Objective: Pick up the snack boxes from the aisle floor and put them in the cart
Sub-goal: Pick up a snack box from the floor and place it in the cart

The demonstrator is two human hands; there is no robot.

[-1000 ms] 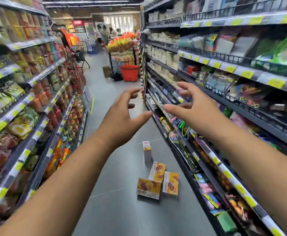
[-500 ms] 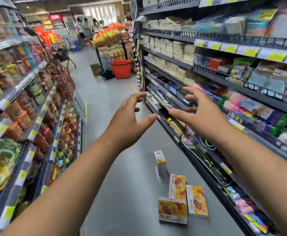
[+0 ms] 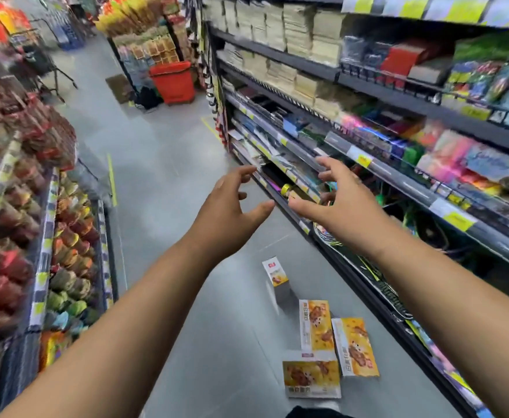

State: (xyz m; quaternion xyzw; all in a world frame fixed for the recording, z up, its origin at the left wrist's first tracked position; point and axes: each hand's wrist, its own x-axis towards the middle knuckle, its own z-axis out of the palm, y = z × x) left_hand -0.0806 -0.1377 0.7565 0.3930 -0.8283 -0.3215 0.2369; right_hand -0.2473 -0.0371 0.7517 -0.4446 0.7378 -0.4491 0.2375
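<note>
Several yellow snack boxes lie on the grey aisle floor near the foot of the right-hand shelving. One box (image 3: 311, 378) lies flat nearest me, two more (image 3: 315, 324) (image 3: 355, 346) lie side by side behind it, and a fourth box (image 3: 275, 273) stands upright farther on. My left hand (image 3: 228, 209) and my right hand (image 3: 334, 203) are stretched forward at chest height, well above the boxes. Both hands hold nothing, with fingers spread. No cart close to me is in view.
Stocked shelves line both sides: snack bags on the left (image 3: 30, 236), stationery and packets on the right (image 3: 398, 164). A red basket (image 3: 173, 82) stands at the aisle's far end beside a display stand (image 3: 144, 40). A trolley frame (image 3: 40, 61) stands far left.
The view has tilted down and moved forward, so the boxes appear larger and closer. Both hands stay spread and empty, reaching ahead.
</note>
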